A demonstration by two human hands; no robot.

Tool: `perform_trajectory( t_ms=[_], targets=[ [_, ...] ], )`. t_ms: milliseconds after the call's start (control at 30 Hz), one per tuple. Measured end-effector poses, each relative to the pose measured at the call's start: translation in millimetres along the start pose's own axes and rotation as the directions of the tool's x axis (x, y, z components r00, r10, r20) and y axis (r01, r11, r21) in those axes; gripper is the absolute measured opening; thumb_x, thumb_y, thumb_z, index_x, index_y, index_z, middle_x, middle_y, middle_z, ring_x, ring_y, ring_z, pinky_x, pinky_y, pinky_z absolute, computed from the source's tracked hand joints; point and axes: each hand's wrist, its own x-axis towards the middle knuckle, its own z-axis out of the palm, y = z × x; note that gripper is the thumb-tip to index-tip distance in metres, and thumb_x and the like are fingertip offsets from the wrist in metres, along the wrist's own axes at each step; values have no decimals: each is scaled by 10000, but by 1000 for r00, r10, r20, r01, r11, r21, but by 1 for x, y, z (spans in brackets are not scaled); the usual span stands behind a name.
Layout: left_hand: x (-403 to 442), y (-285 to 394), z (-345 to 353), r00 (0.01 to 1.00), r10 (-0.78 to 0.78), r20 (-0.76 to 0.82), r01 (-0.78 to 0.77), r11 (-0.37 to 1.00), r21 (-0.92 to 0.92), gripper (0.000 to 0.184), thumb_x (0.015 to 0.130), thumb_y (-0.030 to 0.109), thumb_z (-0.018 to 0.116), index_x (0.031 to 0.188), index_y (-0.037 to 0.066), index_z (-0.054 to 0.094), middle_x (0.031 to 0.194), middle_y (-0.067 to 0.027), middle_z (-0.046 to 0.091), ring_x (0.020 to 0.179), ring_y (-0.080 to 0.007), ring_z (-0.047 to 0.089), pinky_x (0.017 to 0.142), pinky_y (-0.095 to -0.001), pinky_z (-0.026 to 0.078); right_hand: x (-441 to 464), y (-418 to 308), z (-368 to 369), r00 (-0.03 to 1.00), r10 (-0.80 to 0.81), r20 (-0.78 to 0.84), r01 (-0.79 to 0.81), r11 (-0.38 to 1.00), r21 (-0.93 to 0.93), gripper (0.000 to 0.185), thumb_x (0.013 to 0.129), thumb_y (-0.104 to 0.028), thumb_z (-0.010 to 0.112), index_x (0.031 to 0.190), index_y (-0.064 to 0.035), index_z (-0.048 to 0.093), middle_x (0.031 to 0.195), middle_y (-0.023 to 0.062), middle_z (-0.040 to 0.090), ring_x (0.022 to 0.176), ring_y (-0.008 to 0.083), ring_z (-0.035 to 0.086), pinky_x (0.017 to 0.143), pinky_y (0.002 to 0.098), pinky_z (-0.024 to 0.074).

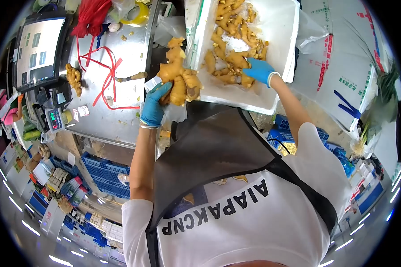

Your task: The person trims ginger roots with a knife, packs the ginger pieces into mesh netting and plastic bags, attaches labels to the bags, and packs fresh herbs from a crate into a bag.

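Note:
My left hand (153, 106), in a blue glove, grips a big knobbly ginger root (178, 74) from below, over the gap between the metal table and the white box. Inside the white foam box (286, 31) lie several more ginger roots (227, 42) on a clear plastic liner. My right hand (260, 71), also blue-gloved, is down in the box with its fingers closed around a piece of ginger (247, 81) near the right wall. The undersides of those fingers are hidden.
On the metal table (131, 49) are a lone ginger root (73, 80), a knife-like tool with a worn handle (131, 77), red ribbon (107, 84) and yellow tape (138, 15). A monitor (39, 51) and a green-lit scale display (54, 119) stand left. Right is a printed white box (329, 58).

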Motion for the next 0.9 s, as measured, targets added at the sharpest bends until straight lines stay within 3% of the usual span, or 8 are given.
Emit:
perform_trajectory(
  t_ms=[33,133,200,467,533,600,733,900],
  targets=[
    [2,-2,-2,1000,5,0,-5,1000,1,298,860,152,669,1118,6,638,1021,-63,680,912,-164,656,813,-263,515,4,-11,-6,999,-50,-12,47,982,-185,600,871,-411,567,1323,-22,504,1244,196,592,1056,357,609,914,401,481],
    [0,-2,4,1000,29,5,-29,1000,-10,305,858,149,675,1120,-2,634,1019,-72,678,924,-161,656,827,-265,516,-5,-62,-18,943,-265,-202,307,928,212,530,924,-402,529,1317,-46,519,1124,150,660,953,272,655,849,356,511],
    [-2,1,8,999,42,34,-41,999,-23,309,856,144,678,1120,-9,632,1019,-78,677,923,-161,659,831,-269,520,-12,-95,-20,941,-329,-77,283,643,712,475,952,-404,521,1253,-41,572,996,97,683,839,165,647,768,287,520],
    [-32,9,9,997,14,77,-17,999,38,347,844,132,676,1138,-40,616,1050,-92,662,948,-169,649,847,-279,513,22,-182,-7,826,-467,-315,516,402,756,503,947,-455,541,1242,-48,563,963,49,644,842,107,598,739,247,512],
    [-33,6,4,993,114,4,-114,993,2,364,855,120,660,1169,-53,598,1070,-87,649,951,-167,637,854,-279,505,4,-185,5,882,-464,-82,258,331,908,605,959,-449,528,1354,2,447,1187,87,608,1001,146,602,800,268,515],
    [-42,12,12,953,266,-148,-259,964,67,389,862,130,657,1197,-55,585,1091,-88,643,953,-167,633,859,-282,504,19,-187,46,663,-677,-320,602,227,766,541,951,-372,572,1326,7,478,1142,68,625,974,134,603,791,267,520],
    [-73,30,-20,943,330,-43,-280,855,437,523,839,82,671,1325,-26,513,1131,-69,619,994,-127,588,863,-256,482,-19,-214,30,849,-502,164,7,321,947,496,855,-287,700,1252,-23,562,1045,27,657,892,102,599,775,251,492],
    [-114,59,-101,616,745,-258,-451,601,660,660,783,-30,673,1398,89,466,1166,-66,555,979,-93,519,789,-229,466,10,-232,2,891,-448,-73,256,364,896,372,870,-266,647,1127,2,624,943,56,672,835,127,646,740,262,526]
  ],
)
